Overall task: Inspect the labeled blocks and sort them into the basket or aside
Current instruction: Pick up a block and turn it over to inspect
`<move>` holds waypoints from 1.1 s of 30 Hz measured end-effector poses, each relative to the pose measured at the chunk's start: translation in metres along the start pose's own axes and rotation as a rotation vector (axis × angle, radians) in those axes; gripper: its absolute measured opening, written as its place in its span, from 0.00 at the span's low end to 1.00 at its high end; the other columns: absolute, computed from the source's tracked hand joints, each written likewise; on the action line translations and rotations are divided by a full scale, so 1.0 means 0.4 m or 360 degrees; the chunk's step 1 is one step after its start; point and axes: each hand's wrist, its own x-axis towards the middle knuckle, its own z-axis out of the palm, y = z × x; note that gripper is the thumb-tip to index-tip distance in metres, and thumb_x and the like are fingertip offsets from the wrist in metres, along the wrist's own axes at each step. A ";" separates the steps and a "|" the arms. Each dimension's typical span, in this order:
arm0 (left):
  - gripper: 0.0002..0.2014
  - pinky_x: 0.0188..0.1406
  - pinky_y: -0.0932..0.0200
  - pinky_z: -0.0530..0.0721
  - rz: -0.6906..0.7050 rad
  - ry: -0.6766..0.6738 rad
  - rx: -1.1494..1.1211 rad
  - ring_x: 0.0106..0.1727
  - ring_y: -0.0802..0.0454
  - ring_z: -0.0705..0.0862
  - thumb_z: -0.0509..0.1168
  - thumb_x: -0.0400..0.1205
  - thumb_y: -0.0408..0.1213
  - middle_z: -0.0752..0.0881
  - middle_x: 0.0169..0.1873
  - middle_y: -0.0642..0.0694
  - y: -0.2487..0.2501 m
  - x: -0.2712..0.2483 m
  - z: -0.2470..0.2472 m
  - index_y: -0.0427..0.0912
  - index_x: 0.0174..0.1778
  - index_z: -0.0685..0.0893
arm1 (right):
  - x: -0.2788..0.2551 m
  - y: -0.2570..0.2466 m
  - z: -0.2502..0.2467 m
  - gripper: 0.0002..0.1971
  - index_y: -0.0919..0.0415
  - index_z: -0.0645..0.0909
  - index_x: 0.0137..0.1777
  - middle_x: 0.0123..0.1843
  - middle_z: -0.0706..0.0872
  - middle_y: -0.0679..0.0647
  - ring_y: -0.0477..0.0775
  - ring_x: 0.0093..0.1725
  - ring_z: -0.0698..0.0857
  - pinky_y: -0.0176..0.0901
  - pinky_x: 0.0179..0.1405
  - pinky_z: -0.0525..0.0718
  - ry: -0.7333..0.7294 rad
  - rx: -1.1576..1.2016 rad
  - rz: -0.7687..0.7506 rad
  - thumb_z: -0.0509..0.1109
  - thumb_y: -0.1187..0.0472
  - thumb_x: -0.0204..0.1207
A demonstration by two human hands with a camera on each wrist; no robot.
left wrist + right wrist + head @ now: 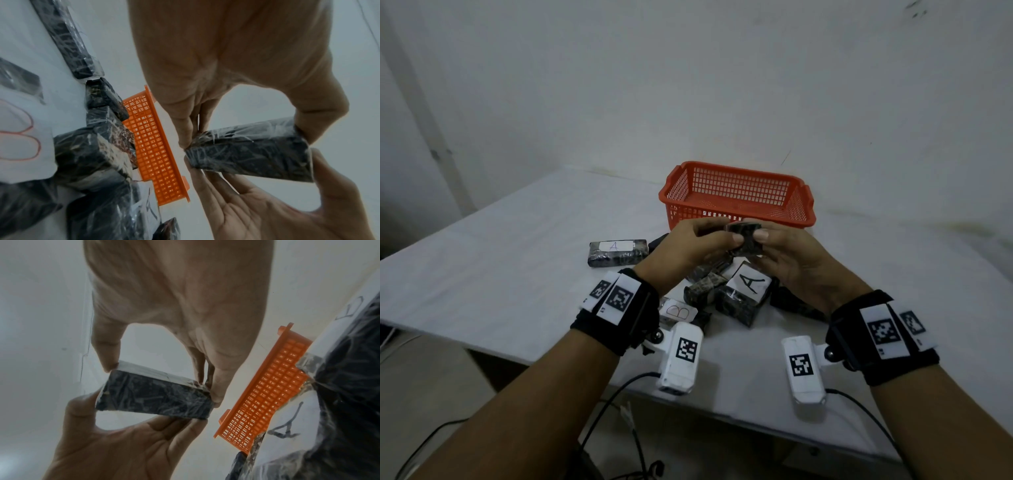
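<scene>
1. White table against a bare white wall; I read this as early in the sort, nothing binned as far as I can see.
2. Nearest the edge: a block with a red B label, partly hidden behind the left wrist strap.
3. Just past it, the unsorted heap: a block with a big black A label touching smaller dark wrapped pieces, more dark blocks under the right forearm. I can't get a count.
4. Above the heap, both hands are on one held block, in the air, just in front of the basket.
   - left hand: thumb and fingertips clamped on one end.
   - right hand: thumb and fingers pinching the other end.
   - In both wrist views it's a dark, film-wrapped bar; no label on the faces showing. My judgement: inspection step, label not yet found.
5. Left of the hands, a long block with a faint A label lies apart from the heap. Sorted aside or just untouched, I can't tell.
6. Farthest: red basket, no block visible through the mesh.
7. Remaining: decide on the held block, then the heap.
</scene>
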 end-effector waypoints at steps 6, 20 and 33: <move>0.25 0.80 0.25 0.69 0.0013 -0.0081 -0.0045 0.72 0.25 0.80 0.73 0.78 0.49 0.86 0.67 0.31 -0.017 0.004 -0.003 0.41 0.68 0.86 | -0.002 0.004 0.003 0.12 0.47 0.93 0.57 0.63 0.91 0.60 0.64 0.74 0.85 0.65 0.82 0.75 0.0062 -0.0010 -0.0016 0.74 0.51 0.76; 0.19 0.79 0.34 0.77 0.0022 -0.0050 -0.0071 0.69 0.37 0.87 0.71 0.81 0.42 0.89 0.65 0.36 -0.012 0.003 -0.005 0.41 0.67 0.87 | -0.004 0.012 -0.008 0.43 0.66 0.83 0.73 0.71 0.88 0.64 0.60 0.73 0.87 0.50 0.77 0.81 0.0013 -0.0004 0.0051 0.89 0.47 0.58; 0.28 0.76 0.41 0.81 -0.0027 -0.0090 0.0066 0.67 0.48 0.89 0.79 0.76 0.41 0.90 0.63 0.44 -0.006 0.003 -0.010 0.43 0.73 0.82 | -0.011 0.005 -0.007 0.29 0.66 0.80 0.75 0.69 0.89 0.63 0.61 0.72 0.87 0.48 0.75 0.83 -0.0005 0.0027 0.0045 0.75 0.68 0.72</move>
